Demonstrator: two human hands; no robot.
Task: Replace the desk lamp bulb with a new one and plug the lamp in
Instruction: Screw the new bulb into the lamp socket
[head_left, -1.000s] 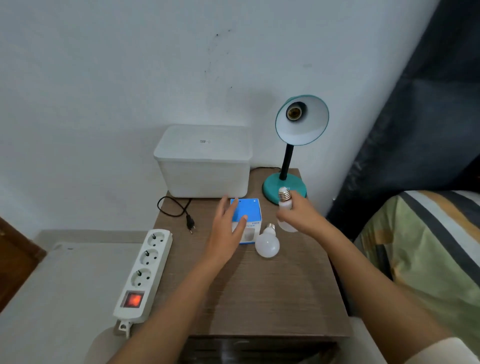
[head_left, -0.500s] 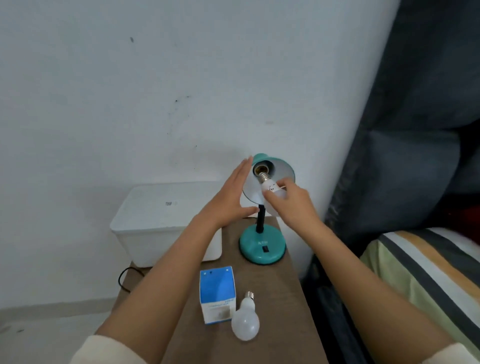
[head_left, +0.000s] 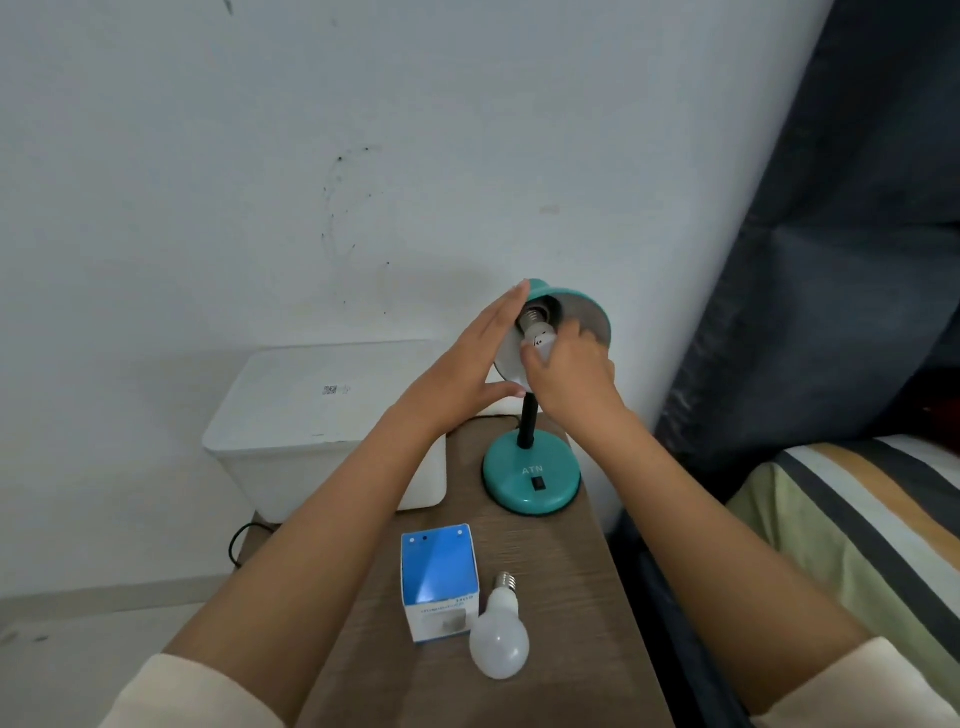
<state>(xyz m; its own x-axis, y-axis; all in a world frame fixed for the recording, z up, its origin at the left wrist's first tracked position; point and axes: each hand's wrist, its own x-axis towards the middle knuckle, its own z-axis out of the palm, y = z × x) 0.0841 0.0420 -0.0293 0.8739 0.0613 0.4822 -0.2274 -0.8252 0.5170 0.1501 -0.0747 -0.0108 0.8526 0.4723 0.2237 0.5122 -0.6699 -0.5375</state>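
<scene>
Metal threads of the bulb (head_left: 537, 340) show only partly at the socket, deep in the teal lamp shade (head_left: 584, 314). The right hand (head_left: 569, 382) hides its glass, fingers curled round it. The left hand (head_left: 465, 376) lies against the shade's left rim, fingers straight and pressed together, thumb beneath. A black cord (head_left: 236, 545) disappears behind the left forearm. A white bin (head_left: 311, 415) stands left of the lamp base (head_left: 530, 480). Nearer, a blue box (head_left: 439, 582) touches a second bulb (head_left: 500, 639) lying on its side. The table (head_left: 587, 597) is bare along its right edge, beside striped bedding (head_left: 857, 519).
</scene>
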